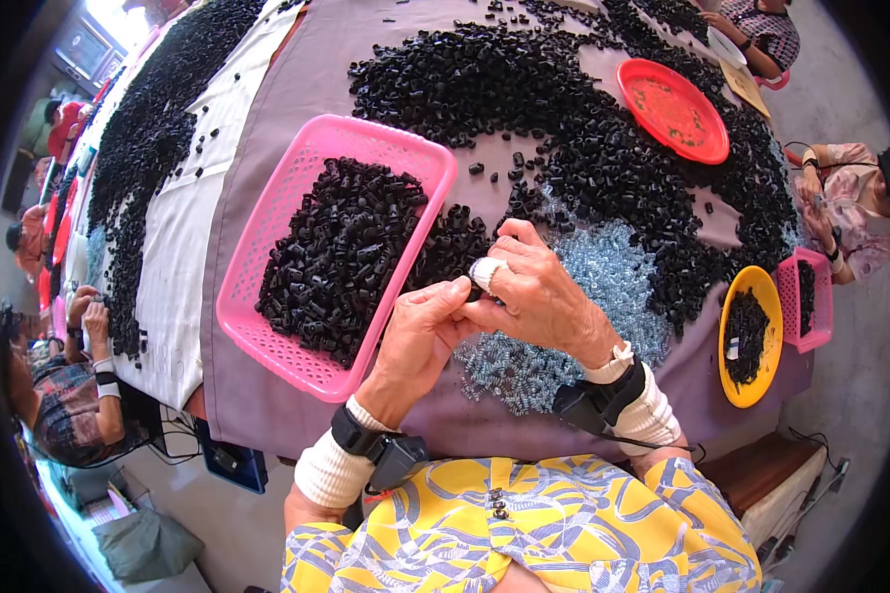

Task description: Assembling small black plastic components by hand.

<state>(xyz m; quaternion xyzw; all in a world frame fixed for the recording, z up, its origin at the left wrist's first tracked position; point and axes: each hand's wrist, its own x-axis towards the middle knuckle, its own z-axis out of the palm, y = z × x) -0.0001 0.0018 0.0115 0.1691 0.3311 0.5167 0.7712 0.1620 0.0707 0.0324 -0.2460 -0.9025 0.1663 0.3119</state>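
My left hand [417, 334] and my right hand [544, 296] meet above the table, thumbs and fingertips pinched together. Between them is a small black plastic piece [475, 293], mostly hidden by the fingers. White tape wraps a finger of my right hand. To the left of my hands stands a pink perforated basket [229, 296] holding a heap of black plastic pieces [341, 252]. Beneath my right hand and wrist spreads a pile of clear bluish small parts [603, 282]. Loose black pieces [453, 242] lie just beyond my fingertips, beside the basket.
A large heap of black pieces [465, 84] covers the far table. At the right are a red plate [712, 143], a yellow dish [773, 341] with black pieces and a small pink basket [823, 316]. Other people sit along both sides; a white-covered table [183, 287] adjoins on the left.
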